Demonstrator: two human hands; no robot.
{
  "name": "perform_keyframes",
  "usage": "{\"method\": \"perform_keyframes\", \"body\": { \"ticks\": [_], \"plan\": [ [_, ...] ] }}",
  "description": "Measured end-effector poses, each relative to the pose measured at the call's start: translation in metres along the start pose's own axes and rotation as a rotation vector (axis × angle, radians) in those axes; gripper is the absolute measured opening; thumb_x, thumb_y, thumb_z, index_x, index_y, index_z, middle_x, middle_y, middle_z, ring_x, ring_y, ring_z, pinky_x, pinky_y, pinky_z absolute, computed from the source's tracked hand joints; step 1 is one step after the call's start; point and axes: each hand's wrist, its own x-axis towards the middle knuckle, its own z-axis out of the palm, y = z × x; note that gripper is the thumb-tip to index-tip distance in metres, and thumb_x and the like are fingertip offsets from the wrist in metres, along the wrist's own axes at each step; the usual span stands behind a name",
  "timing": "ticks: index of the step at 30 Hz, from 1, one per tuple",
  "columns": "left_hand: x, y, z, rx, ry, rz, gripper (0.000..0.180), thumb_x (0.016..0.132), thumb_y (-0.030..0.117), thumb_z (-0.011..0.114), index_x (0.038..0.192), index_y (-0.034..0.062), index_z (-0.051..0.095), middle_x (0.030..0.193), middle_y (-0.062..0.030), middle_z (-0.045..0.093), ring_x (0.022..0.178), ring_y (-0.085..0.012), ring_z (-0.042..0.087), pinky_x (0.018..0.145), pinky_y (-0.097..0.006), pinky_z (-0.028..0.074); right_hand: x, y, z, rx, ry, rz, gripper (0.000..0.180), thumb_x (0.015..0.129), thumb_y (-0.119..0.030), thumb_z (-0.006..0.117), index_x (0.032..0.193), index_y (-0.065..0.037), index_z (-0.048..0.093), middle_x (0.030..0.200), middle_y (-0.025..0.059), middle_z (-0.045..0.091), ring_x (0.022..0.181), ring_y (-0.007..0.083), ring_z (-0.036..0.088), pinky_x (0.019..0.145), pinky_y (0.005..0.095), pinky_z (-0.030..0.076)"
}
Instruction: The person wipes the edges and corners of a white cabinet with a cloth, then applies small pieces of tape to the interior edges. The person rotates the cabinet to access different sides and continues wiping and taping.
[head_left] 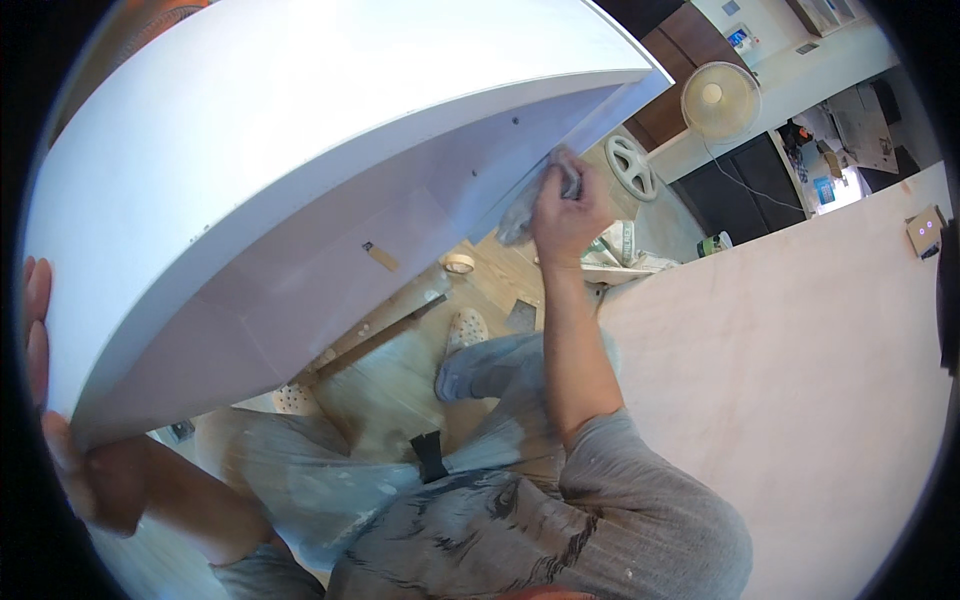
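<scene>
A large white panel piece [300,130], like a cabinet box, tilts across the upper left of the view. My left hand [45,400] grips its near corner at the lower left edge. My right hand [565,215] reaches up and presses a crumpled grey rag [525,205] against the inner face of the white panel, near its far edge. My legs in dusty grey trousers and light perforated clogs [465,328] show below the panel.
A big pale plywood sheet [800,380] fills the right side. On the wooden floor lie a roll of tape [458,263] and a long wooden strip [375,340]. A white standing fan [720,100], dark cabinets and a cluttered counter stand at the far right.
</scene>
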Motion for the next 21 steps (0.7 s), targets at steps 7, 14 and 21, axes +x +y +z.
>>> {"method": "perform_keyframes", "body": {
  "ticks": [7, 14, 21],
  "plan": [
    [-0.005, 0.004, -0.031, 0.271, -0.196, 0.000, 0.067, 0.091, 0.056, 0.068, 0.145, 0.0194, 0.054, 0.144, -0.0184, 0.062, 0.138, -0.0390, 0.055, 0.115, -0.064, 0.043, 0.097, -0.025, -0.002, 0.015, 0.217, -0.185, 0.015, 0.082, -0.001, 0.073, 0.097, 0.001, 0.075, 0.084, 0.0155, 0.073, 0.069, 0.0238, 0.069, 0.066, 0.0337, 0.053],
    [0.002, -0.001, -0.052, 0.397, -0.261, 0.089, 0.043, 0.093, 0.036, 0.077, 0.132, 0.0249, 0.065, 0.140, -0.0097, 0.068, 0.130, -0.0241, 0.064, 0.112, -0.048, 0.053, 0.009, -0.007, 0.004, -0.064, -0.024, 0.013, 0.019, 0.080, -0.001, 0.074, 0.098, 0.000, 0.076, 0.082, 0.0178, 0.071, 0.072, 0.0292, 0.070, 0.066, 0.0371, 0.054],
    [0.005, 0.010, -0.042, 0.346, -0.183, 0.067, 0.037, 0.092, 0.028, 0.078, 0.127, 0.0234, 0.066, 0.136, -0.0091, 0.070, 0.129, -0.0256, 0.066, 0.114, -0.048, 0.052, -0.121, 0.033, 0.034, -0.030, -0.264, 0.253, 0.015, 0.082, -0.004, 0.072, 0.097, -0.001, 0.073, 0.090, 0.0186, 0.071, 0.084, 0.0358, 0.070, 0.077, 0.0401, 0.055]
  ]
}}
